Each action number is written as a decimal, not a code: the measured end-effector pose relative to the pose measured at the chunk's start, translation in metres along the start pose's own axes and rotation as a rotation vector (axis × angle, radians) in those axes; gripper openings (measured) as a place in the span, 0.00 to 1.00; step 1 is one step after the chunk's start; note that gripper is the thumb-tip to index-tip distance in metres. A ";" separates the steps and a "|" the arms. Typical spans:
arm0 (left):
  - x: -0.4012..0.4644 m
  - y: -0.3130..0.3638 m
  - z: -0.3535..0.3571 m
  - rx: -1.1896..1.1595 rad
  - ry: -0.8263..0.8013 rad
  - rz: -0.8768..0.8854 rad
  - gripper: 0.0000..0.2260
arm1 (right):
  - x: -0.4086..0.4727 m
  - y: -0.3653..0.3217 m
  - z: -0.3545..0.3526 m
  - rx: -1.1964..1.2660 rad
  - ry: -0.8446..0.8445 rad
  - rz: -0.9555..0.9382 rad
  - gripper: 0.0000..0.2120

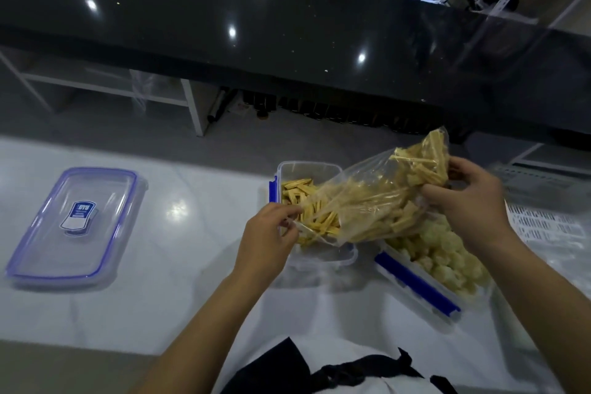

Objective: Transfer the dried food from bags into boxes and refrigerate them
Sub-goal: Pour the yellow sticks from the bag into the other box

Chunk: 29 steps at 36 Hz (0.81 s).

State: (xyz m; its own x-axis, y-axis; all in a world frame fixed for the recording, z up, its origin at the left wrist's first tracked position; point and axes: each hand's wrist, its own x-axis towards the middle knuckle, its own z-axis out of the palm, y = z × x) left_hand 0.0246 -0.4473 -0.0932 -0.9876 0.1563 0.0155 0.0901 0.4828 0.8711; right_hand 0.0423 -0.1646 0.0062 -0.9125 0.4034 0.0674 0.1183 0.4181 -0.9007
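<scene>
Counter (160, 297): one, white and glossy, carrying everything below; a darker black ledge (224, 9) runs behind it, well apart from the work
Boxes: two clear plastic ones with blue clips; the open box (307, 176) sits at centre, partly filled; the second box (447, 269) lies just beside it on the right, full of pale puffy pieces
Lid (73, 224): one, clear with a blue seal, lying flat on the counter well to the left of the boxes; it bears a blue-and-white label, the writing too blurred to read
Bag (377, 198): one, clear plastic, held tilted over the open box with its mouth low at the left and its closed end raised at the right
Dried food (319, 217): yellow sticks, too many to count; most are in the bag, some already lie in the open box beneath the bag's mouth
Hands: two, bare; the left hand (271, 233) pinches the bag's mouth edge at the box's near rim; the right hand (470, 198) grips the raised bottom end of the bag, fingers curled round the plastic
Tray (543, 224): one, white and slotted, at the far right edge of the counter
</scene>
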 end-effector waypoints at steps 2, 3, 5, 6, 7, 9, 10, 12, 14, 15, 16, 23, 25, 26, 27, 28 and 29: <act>0.002 0.004 -0.002 -0.016 0.036 0.014 0.13 | 0.002 -0.005 0.000 0.003 -0.012 -0.028 0.24; 0.003 0.006 -0.004 -0.028 0.057 0.021 0.12 | 0.003 -0.008 -0.001 0.000 -0.014 -0.042 0.24; 0.004 0.010 -0.008 -0.058 0.091 0.040 0.12 | 0.005 -0.017 -0.003 -0.006 -0.007 -0.075 0.23; 0.004 0.012 -0.010 -0.071 0.108 0.056 0.12 | 0.006 -0.023 -0.005 -0.005 0.001 -0.092 0.22; 0.004 0.014 -0.012 -0.077 0.126 0.076 0.12 | 0.007 -0.028 -0.007 0.003 0.010 -0.107 0.21; 0.004 0.016 -0.015 -0.067 0.163 0.112 0.11 | 0.008 -0.035 -0.011 0.039 0.024 -0.138 0.20; 0.005 0.016 -0.015 -0.055 0.172 0.119 0.11 | 0.008 -0.036 -0.012 0.048 0.029 -0.151 0.19; 0.007 0.015 -0.013 -0.033 0.147 0.094 0.12 | 0.008 -0.035 -0.010 0.023 0.028 -0.165 0.19; 0.009 0.012 -0.008 -0.008 0.081 0.033 0.13 | 0.007 -0.030 -0.003 -0.040 0.003 -0.170 0.20; 0.009 0.011 -0.005 0.004 0.064 0.010 0.13 | 0.007 -0.027 0.000 -0.061 -0.007 -0.164 0.21; 0.009 0.009 -0.002 0.013 0.062 0.000 0.13 | 0.005 -0.025 0.002 -0.072 -0.011 -0.159 0.22; 0.004 0.001 0.004 0.006 0.063 -0.025 0.14 | -0.002 -0.030 0.009 -0.119 0.036 -0.259 0.20; 0.003 -0.001 0.007 -0.001 0.048 -0.028 0.14 | -0.002 -0.028 0.013 -0.170 0.012 -0.233 0.21; 0.002 -0.001 0.009 -0.003 0.050 -0.024 0.14 | -0.003 -0.027 0.014 -0.178 0.017 -0.225 0.21; 0.002 -0.001 0.009 -0.003 0.059 -0.018 0.14 | -0.003 -0.028 0.013 -0.180 0.028 -0.230 0.20; 0.002 -0.001 0.009 -0.002 0.074 -0.015 0.14 | -0.003 -0.029 0.012 -0.183 0.042 -0.244 0.19; 0.002 -0.002 0.009 -0.001 0.087 -0.017 0.15 | -0.004 -0.031 0.012 -0.191 0.054 -0.261 0.18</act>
State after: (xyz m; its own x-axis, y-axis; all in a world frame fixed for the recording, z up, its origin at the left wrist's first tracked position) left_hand 0.0234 -0.4397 -0.0991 -0.9964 0.0725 0.0430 0.0729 0.4843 0.8719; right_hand 0.0374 -0.1886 0.0285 -0.9002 0.3028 0.3130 -0.0415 0.6559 -0.7537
